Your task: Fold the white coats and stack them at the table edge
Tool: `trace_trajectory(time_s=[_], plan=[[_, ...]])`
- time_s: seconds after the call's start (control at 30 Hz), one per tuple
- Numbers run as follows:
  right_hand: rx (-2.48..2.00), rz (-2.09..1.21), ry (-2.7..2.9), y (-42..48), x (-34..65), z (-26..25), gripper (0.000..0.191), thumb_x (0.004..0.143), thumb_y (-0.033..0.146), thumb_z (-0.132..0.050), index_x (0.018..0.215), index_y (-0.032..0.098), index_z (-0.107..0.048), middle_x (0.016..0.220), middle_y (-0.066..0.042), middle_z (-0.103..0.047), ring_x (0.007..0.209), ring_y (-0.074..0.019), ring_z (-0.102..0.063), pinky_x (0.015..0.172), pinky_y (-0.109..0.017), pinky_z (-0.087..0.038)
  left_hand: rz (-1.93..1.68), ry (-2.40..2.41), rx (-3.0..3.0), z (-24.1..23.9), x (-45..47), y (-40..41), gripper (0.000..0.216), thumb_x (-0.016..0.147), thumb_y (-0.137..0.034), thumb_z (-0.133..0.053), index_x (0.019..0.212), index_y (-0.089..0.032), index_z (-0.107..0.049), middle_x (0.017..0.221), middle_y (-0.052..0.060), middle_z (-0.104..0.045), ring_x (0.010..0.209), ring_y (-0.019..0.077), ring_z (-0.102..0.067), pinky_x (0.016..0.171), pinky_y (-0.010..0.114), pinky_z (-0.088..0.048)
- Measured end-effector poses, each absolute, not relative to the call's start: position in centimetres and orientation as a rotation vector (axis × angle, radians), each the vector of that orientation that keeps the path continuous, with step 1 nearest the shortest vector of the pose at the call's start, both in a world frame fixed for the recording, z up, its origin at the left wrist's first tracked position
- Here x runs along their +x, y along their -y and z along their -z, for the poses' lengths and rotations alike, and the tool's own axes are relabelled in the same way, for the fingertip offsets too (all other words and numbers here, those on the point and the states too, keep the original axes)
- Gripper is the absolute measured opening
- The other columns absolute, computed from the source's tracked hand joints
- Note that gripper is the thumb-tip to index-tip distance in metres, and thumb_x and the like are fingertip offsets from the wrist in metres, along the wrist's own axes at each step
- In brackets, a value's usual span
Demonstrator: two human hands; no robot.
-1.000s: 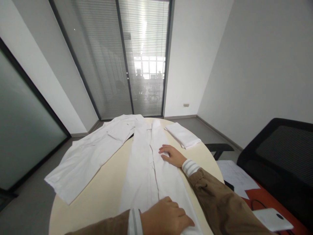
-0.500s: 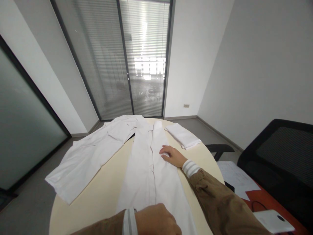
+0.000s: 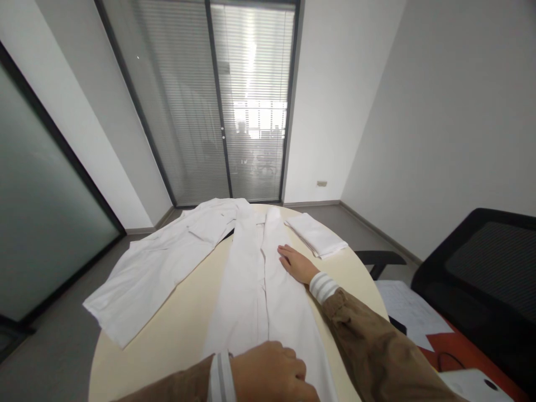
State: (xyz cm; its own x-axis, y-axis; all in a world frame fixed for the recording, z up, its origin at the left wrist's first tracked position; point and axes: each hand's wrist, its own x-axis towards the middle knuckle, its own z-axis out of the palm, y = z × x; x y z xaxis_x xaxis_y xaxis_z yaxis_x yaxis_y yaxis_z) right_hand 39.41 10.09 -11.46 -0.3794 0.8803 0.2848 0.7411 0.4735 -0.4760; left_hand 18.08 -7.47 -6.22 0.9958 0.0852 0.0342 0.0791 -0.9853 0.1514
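Note:
A long white garment [image 3: 238, 301] lies lengthwise down the round table, with a seam-like gap running along its middle. Its kind is hard to make out from how it is folded. My right hand [image 3: 296, 263] rests flat on its right side, fingers stretched forward and holding nothing. Close to me at the bottom, my left hand [image 3: 270, 371] is closed with knuckles up over the near part of the garment; its fingertips are hidden. Another white garment or spread part [image 3: 154, 273] fans out to the left, its lower corner near the table's edge.
A folded white cloth [image 3: 317, 234] sits at the far right of the round table [image 3: 184, 318]. Beyond the right edge are a black mesh chair [image 3: 481, 268], papers [image 3: 412, 307] and a white device [image 3: 477, 385] on a red surface. Glass panels with blinds stand behind.
My left hand has shifted slightly, and more of its curled fingers shows. The right hand's fingers lie straighter on the cloth. The whole view has moved a little.

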Motion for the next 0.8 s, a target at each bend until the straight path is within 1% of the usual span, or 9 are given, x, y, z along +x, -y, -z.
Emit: trace_trajectory(time_s=[0.07,0.2,0.3,0.4,0.47,0.6,0.63,0.7,0.8], plan=[[-1.363,-0.34,2.231,-11.1,39.3,11.9,0.046,0.096,0.029,-0.045,0.136,0.012,-0.058,0.146,-0.016,-0.051,0.142,-0.0289,-0.039,0.119,-0.048,-0.031,0.007,-0.159,2.927,5.2,17.7,7.0,0.025,0.094,-0.036,-0.059,0.118,-0.033,-0.059,0.092,0.0,-0.065,0.078,0.0191,-0.062,0.059,0.032,-0.042],[-1.363,-0.341,2.22,-13.1,39.1,12.4,0.045,0.096,0.027,-0.044,0.137,0.013,-0.056,0.148,-0.017,-0.049,0.143,-0.0289,-0.037,0.119,-0.05,-0.03,0.047,-0.222,2.887,4.2,17.4,6.4,0.039,0.083,-0.042,-0.068,0.118,-0.03,-0.058,0.1,0.002,-0.064,0.084,0.0215,-0.062,0.066,0.033,-0.044],[-1.374,-0.339,2.216,-14.1,38.9,12.5,0.046,0.096,0.026,-0.043,0.138,0.014,-0.055,0.148,-0.016,-0.048,0.144,-0.0282,-0.036,0.118,-0.05,-0.029,-0.029,-0.204,2.912,4.5,17.6,6.1,0.028,0.08,-0.03,-0.066,0.107,-0.025,-0.06,0.102,0.002,-0.064,0.085,0.0201,-0.061,0.068,0.034,-0.045],[-1.4,-0.315,2.198,-14.0,38.7,12.1,0.045,0.096,0.026,-0.042,0.137,0.012,-0.056,0.148,-0.018,-0.048,0.143,-0.0284,-0.037,0.117,-0.049,-0.03,-0.033,-0.232,2.936,4.9,17.4,4.9,0.008,0.077,-0.023,-0.065,0.084,-0.022,-0.06,0.093,0.001,-0.066,0.081,0.0191,-0.061,0.065,0.033,-0.045],[-1.407,-0.28,2.167,-13.4,38.6,11.4,0.041,0.097,0.027,-0.042,0.13,0.013,-0.062,0.143,-0.018,-0.054,0.14,-0.0291,-0.041,0.116,-0.05,-0.03,-0.02,-0.322,2.942,5.0,16.7,3.6,0.008,0.075,-0.02,-0.065,0.074,-0.021,-0.057,0.085,0.001,-0.065,0.077,0.019,-0.061,0.065,0.033,-0.045],[-1.31,-0.214,2.209,-11.7,38.4,9.9,0.026,0.096,0.033,-0.049,0.103,0.021,-0.072,0.115,-0.01,-0.071,0.118,-0.027,-0.059,0.115,-0.055,-0.025,-0.032,-0.499,2.87,4.9,14.7,1.6,0.012,0.069,-0.01,-0.06,0.07,-0.02,-0.053,0.079,0.001,-0.063,0.077,0.0176,-0.061,0.068,0.029,-0.045],[-1.272,-0.233,2.241,-11.3,38.4,9.6,0.024,0.095,0.034,-0.051,0.1,0.023,-0.071,0.112,-0.008,-0.072,0.113,-0.0257,-0.062,0.114,-0.055,-0.025,-0.033,-0.512,2.85,4.8,14.5,1.5,0.012,0.068,-0.011,-0.061,0.071,-0.02,-0.053,0.079,0.0,-0.063,0.077,0.0174,-0.06,0.068,0.029,-0.045],[-1.214,-0.301,2.287,-10.7,38.2,9.3,0.021,0.094,0.036,-0.054,0.1,0.024,-0.07,0.113,-0.007,-0.071,0.109,-0.0248,-0.064,0.112,-0.056,-0.028,-0.043,-0.49,2.838,4.6,14.4,2.0,0.015,0.068,-0.019,-0.067,0.069,-0.02,-0.051,0.078,0.0,-0.063,0.076,0.0177,-0.059,0.071,0.031,-0.044],[-1.196,-0.343,2.302,-10.3,38.2,9.4,0.021,0.091,0.036,-0.058,0.106,0.024,-0.067,0.121,-0.008,-0.068,0.114,-0.0266,-0.061,0.109,-0.057,-0.031,-0.07,-0.387,2.863,4.1,15.2,3.8,0.028,0.069,-0.036,-0.074,0.068,-0.02,-0.05,0.077,0.0,-0.063,0.073,0.0183,-0.058,0.074,0.034,-0.043]])
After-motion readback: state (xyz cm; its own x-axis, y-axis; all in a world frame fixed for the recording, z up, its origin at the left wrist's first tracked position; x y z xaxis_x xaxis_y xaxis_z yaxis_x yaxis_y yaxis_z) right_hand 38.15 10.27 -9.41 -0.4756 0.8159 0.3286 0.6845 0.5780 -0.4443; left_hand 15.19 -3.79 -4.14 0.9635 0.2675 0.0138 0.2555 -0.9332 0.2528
